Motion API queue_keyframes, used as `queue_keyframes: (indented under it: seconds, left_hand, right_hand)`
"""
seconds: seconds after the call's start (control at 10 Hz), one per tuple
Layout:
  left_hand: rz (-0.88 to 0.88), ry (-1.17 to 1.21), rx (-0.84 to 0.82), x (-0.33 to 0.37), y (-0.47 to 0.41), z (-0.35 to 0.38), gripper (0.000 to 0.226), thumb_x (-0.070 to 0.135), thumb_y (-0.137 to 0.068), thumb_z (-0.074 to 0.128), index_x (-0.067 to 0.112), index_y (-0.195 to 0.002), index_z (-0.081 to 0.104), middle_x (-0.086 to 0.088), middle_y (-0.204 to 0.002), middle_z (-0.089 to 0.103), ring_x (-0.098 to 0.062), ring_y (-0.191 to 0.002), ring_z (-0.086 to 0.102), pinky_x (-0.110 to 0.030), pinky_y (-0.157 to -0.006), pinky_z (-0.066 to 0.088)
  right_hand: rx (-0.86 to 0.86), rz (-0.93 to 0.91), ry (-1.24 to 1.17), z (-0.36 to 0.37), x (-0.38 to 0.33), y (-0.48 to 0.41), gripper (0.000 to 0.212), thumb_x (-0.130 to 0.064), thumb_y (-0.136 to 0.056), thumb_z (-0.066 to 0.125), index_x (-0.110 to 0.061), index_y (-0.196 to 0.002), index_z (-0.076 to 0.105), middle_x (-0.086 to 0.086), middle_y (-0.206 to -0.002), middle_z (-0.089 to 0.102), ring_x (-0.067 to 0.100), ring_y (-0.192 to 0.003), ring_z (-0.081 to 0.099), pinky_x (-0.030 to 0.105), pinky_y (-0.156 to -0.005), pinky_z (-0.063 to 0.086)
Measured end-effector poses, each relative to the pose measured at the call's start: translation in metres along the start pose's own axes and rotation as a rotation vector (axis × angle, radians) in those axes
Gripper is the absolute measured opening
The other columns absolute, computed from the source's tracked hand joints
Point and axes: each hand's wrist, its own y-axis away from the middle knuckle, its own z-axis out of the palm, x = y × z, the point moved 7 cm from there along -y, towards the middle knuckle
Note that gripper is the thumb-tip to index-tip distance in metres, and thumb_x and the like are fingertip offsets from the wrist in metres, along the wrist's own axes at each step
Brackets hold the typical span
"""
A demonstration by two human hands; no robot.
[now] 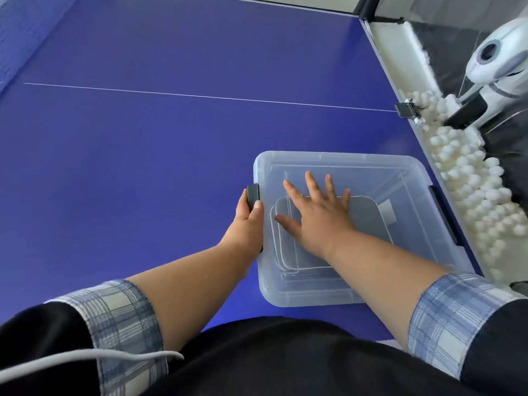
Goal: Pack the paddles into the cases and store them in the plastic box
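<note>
A clear plastic box (400, 172) with its lid on stands on the blue table near the right edge. Through the lid I see grey paddle cases (371, 215) lying inside. My right hand (317, 212) lies flat on the lid with fingers spread. My left hand (248, 215) grips the black latch (253, 192) on the box's left side, thumb on the lid's edge. A second black latch (444, 215) sits on the right side of the box.
The blue table-tennis table (143, 152) stretches left and ahead, with a white centre line. Along the right edge runs a trough filled with several white balls (471, 195). A white ball machine (494, 61) stands at the far right. The net (17, 38) is far left.
</note>
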Motion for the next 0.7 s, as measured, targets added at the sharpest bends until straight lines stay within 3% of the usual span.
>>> queue_keyframes:
  seconds: [0.1, 0.2, 0.3, 0.5, 0.6, 0.7]
  left_hand:
    - [0.095, -0.048, 0.025, 0.008, -0.003, 0.003, 0.049, 0.054, -0.098, 0.032, 0.060, -0.144, 0.018, 0.023, -0.134, 0.051, -0.013, -0.120, 0.054, -0.043, -0.101, 0.047]
    - [0.165, -0.066, 0.048, 0.014, -0.007, 0.005, 0.047, 0.044, -0.102, 0.032, 0.049, -0.147, 0.021, 0.021, -0.132, 0.051, -0.012, -0.120, 0.053, -0.039, -0.100, 0.045]
    - [0.197, -0.118, 0.044, 0.019, -0.008, 0.013, 0.053, 0.035, -0.103, 0.037, 0.042, -0.152, 0.016, 0.014, -0.143, 0.047, -0.014, -0.125, 0.050, -0.038, -0.105, 0.041]
    - [0.202, -0.152, 0.065, 0.020, -0.012, 0.014, 0.058, 0.034, -0.102, 0.042, 0.040, -0.153, 0.014, 0.014, -0.137, 0.047, -0.015, -0.118, 0.052, -0.037, -0.097, 0.043]
    - [0.128, -0.249, 0.106, 0.021, -0.012, 0.010, 0.059, 0.032, -0.101, 0.048, 0.034, -0.152, 0.018, 0.006, -0.140, 0.047, -0.015, -0.103, 0.057, -0.036, -0.084, 0.045]
    - [0.057, -0.497, 0.139, 0.026, -0.005, 0.006, 0.083, 0.035, -0.095, 0.059, 0.030, -0.156, 0.002, -0.003, -0.156, 0.025, -0.031, -0.121, 0.052, -0.047, -0.095, 0.050]
  right_hand:
    - [-0.009, 0.011, 0.005, 0.001, 0.002, -0.003, 0.087, -0.090, -0.075, -0.002, -0.052, -0.153, -0.008, 0.002, -0.170, -0.007, 0.043, -0.153, -0.009, 0.073, -0.114, 0.001]
    - [-0.022, 0.014, 0.008, 0.003, 0.002, -0.006, 0.086, -0.090, -0.076, 0.000, -0.053, -0.153, -0.008, 0.001, -0.170, -0.009, 0.043, -0.152, -0.011, 0.073, -0.113, 0.000]
    - [-0.034, 0.019, 0.009, 0.004, 0.002, -0.006, 0.083, -0.090, -0.077, -0.001, -0.054, -0.152, -0.010, 0.000, -0.169, -0.011, 0.042, -0.152, -0.013, 0.072, -0.113, -0.002]
    - [-0.061, 0.017, 0.019, 0.004, 0.002, -0.004, 0.077, -0.083, -0.080, -0.005, -0.054, -0.151, -0.012, 0.000, -0.169, -0.012, 0.041, -0.153, -0.013, 0.072, -0.114, 0.001]
    - [-0.125, 0.015, -0.015, 0.002, -0.001, -0.003, 0.073, -0.081, -0.086, 0.003, -0.053, -0.153, -0.008, -0.001, -0.169, -0.012, 0.039, -0.153, -0.014, 0.070, -0.115, -0.001]
    - [-0.155, -0.007, -0.192, -0.014, 0.006, -0.001, 0.067, -0.072, -0.096, 0.018, -0.048, -0.157, 0.002, -0.004, -0.170, -0.006, 0.031, -0.155, -0.012, 0.067, -0.117, -0.003]
